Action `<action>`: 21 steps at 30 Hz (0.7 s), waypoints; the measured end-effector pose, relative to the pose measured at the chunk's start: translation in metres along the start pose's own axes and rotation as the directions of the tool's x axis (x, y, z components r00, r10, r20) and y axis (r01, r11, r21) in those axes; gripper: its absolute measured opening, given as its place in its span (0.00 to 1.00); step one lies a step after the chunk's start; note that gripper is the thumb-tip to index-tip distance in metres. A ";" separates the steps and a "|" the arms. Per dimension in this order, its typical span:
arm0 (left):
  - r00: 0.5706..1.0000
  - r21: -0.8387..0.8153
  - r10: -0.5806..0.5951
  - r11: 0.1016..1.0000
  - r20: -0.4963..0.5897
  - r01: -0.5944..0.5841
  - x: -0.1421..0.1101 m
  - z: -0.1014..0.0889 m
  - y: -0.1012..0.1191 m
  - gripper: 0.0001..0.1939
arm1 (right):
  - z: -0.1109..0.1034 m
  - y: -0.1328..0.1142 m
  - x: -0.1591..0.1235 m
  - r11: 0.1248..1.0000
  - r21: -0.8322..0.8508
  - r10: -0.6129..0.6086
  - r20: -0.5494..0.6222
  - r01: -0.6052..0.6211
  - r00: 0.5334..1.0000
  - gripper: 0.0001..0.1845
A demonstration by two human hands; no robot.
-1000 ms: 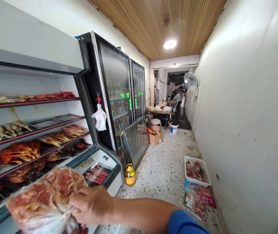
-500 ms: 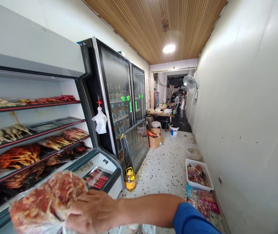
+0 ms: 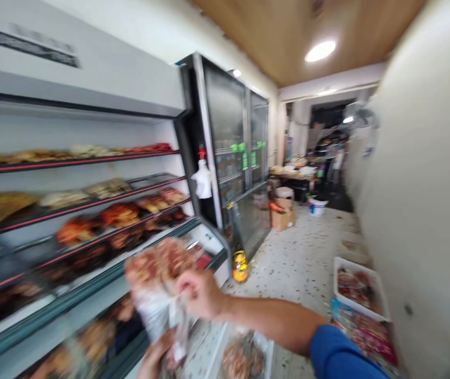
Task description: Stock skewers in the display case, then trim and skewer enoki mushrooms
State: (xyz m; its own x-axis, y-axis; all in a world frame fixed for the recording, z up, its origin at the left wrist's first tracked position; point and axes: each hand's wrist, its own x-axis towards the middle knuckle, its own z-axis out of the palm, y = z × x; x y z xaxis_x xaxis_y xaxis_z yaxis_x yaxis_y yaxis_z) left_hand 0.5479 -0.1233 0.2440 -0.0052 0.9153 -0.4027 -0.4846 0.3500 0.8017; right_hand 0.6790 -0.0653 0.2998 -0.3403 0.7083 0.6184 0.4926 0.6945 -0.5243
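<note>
A clear plastic bag of raw marinated meat [image 3: 159, 266] is held up in front of the display fridge, its loose plastic hanging down. My right hand [image 3: 201, 295], reaching in from the right in a blue sleeve, is closed on the gathered plastic at the bag's right side. Low in the picture, my left hand [image 3: 157, 355] is closed round the hanging lower end of the plastic; its fingers are partly hidden and blurred. Just right of the left hand, a white tub [image 3: 269, 358] with bagged food stands on the floor.
The open display fridge [image 3: 102, 202] on the left holds skewers and meats on shelves. Beyond it stand a glass-door cooler [image 3: 228, 158] and a yellow oil bottle [image 3: 240, 267]. Along the right wall lie a white bin [image 3: 385, 300] of meat and packets [image 3: 367, 331]. A person stands far back.
The view has turned left and blurred. The bag of meat is now upright, nearer the middle, still in my right hand. My left hand has come into view below, on the plastic.
</note>
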 end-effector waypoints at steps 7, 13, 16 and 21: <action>0.851 -0.265 -0.002 0.950 0.526 0.166 -0.007 0.002 0.010 0.13 | -0.039 0.012 0.005 0.805 0.565 0.216 0.006 -0.181 0.976 0.09; 0.862 -0.243 0.089 0.969 0.499 0.040 -0.009 -0.006 0.014 0.11 | -0.064 0.014 0.008 0.855 0.475 0.142 0.177 -0.211 0.974 0.06; 0.892 -0.256 0.124 0.967 0.435 -0.010 -0.011 -0.009 0.016 0.11 | -0.065 -0.014 0.001 0.991 0.124 -0.061 0.064 0.053 0.996 0.15; 0.918 -0.301 0.176 0.951 0.356 -0.066 -0.013 -0.016 0.016 0.11 | -0.046 -0.038 -0.006 0.882 -0.306 -0.307 0.209 0.360 0.929 0.23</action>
State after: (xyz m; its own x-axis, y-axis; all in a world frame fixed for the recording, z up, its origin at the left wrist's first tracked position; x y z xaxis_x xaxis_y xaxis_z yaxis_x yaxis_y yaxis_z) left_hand 0.5265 -0.1326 0.2547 0.2210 0.9727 -0.0710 -0.7239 0.2124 0.6564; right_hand 0.6995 -0.1013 0.3434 -0.6343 0.4712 0.6129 0.5567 0.8285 -0.0609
